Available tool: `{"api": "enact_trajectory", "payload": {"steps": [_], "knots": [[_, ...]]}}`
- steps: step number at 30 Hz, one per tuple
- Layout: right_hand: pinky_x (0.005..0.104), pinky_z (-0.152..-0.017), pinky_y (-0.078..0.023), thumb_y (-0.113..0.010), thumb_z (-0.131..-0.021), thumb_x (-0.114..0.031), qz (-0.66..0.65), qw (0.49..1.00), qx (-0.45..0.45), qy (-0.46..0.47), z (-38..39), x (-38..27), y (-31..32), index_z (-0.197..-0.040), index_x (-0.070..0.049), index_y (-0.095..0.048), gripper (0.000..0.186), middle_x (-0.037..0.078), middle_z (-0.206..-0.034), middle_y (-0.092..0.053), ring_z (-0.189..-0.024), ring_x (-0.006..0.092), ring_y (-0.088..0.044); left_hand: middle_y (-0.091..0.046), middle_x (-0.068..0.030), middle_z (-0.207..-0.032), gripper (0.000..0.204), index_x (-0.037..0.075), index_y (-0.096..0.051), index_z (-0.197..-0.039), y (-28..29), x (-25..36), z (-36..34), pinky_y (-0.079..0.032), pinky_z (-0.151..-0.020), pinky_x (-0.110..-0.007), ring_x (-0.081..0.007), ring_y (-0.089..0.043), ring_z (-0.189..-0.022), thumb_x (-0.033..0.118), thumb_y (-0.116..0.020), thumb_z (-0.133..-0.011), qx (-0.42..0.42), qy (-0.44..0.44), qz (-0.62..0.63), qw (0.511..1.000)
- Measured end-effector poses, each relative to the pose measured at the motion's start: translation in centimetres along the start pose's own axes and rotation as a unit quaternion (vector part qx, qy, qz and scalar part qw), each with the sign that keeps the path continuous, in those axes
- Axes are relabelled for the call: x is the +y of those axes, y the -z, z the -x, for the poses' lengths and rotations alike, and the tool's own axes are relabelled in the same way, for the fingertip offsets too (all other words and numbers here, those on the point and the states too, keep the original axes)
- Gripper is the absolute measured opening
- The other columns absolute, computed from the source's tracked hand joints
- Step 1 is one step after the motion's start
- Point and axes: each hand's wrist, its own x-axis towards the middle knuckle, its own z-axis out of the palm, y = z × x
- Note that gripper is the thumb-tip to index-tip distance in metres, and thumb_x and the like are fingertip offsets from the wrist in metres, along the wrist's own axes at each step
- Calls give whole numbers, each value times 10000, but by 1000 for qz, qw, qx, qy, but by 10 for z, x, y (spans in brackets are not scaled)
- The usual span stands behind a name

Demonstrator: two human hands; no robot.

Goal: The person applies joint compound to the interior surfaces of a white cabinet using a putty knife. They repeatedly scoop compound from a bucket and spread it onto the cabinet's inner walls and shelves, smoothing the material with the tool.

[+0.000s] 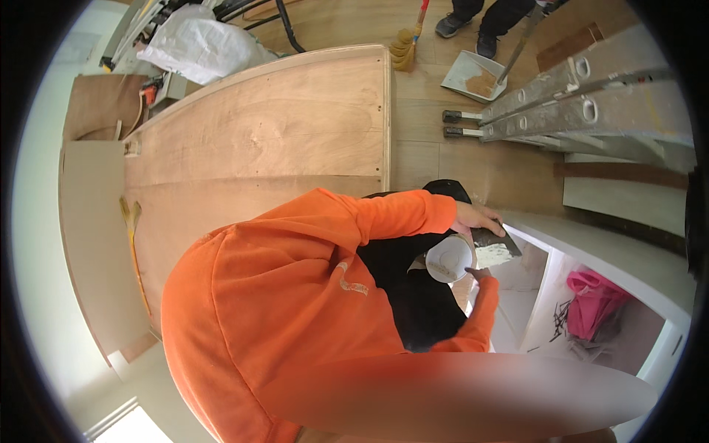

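Panel (258, 125): wood, upper left to centre; its right edge runs straight down beside the floor, a dark fixing near the corner.

Floor (417, 148): wood; a strip shows between the panel's right edge and the ladder feet, top centre to centre.

Ladder (546, 118): metal, upper right, two dark-tipped feet pointing left.

Cabinet (591, 240): white, right of centre; its long front edge slants down to the right. An upright divider parts the inside; the section left of it offers open room just below the scraper.

Sack (203, 48): white, upper left.

Bag (591, 303): pink, right, inside the cabinet beyond the divider.

Dustpan (459, 74): white, top right of centre, brown matter inside.

Left hand (476, 218): centre right, orange sleeve; fingers closed on the scraper's upper edge, thumb side toward the blade.

Right hand (482, 279): just below, at the cup's right rim; whether its fingers are closed or hold anything cannot be told.

Scraper (484, 236): dark blade, below and right of the left fingers, above the right hand; white paste along its lower part.

Cup (447, 255): white, round, mouth showing, left of the scraper, between the dark-clothed legs.
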Motion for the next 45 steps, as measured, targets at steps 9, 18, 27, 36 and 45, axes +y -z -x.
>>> {"api": "enact_trajectory", "payload": {"steps": [9, 18, 27, 36, 45], "knots": [[469, -1013, -442, -902, -592, -315, 14, 996, 82, 12, -47, -1, -57, -1513, -56, -70, 1268, 288, -1382, -429, -1293, 395, -441, -581, 23, -962, 318, 131, -594, -1067, 6, -1, 0, -453, -755, -263, -81, -558, -902, 348, -714, -868, 21, 30, -65, 997], [475, -1018, -441, -916, -563, -290, 35, 996, 80, 19, -71, -6, -50, -1514, -82, -84, 1281, 267, -1395, -420, -1305, 396, -422, -595, 21, -939, 331, 130, -594, -1064, 12, -8, -17, -465, -742, -271, -86, -579, -882, 340, -731, -847, 2, 38, -10, 999], [481, -1022, -440, -930, -534, -265, 43, 991, 119, 42, -83, -10, -44, -1515, -108, -97, 1297, 247, -1408, -411, -1317, 397, -402, -617, 6, -973, 317, 136, -597, -1074, 2, -4, -10, -500, -768, -283, -110, -614, -887, 310, -736, -848, -17, 41, -20, 999], [488, -1027, -439, -944, -505, -241, -52, 970, 236, 34, -103, 11, -58, -1516, -134, -111, 1315, 226, -1421, -402, -1329, 398, -382, -638, -32, -1087, 348, 77, -586, -1170, -10, 4, -3, -508, -896, -308, -145, -624, -993, 224, -708, -878, -7, 51, 32, 998], [517, -1002, -455, -948, -473, -125, -167, 936, 298, -80, -83, -20, -51, -1511, -284, -124, 1334, 187, -1337, -443, -1288, 405, -413, -635, -18, -1007, 239, 91, -538, -1131, -10, 13, -2, -537, -785, -274, -101, -645, -889, 204, -630, -942, 28, 88, 4, 996]]}}
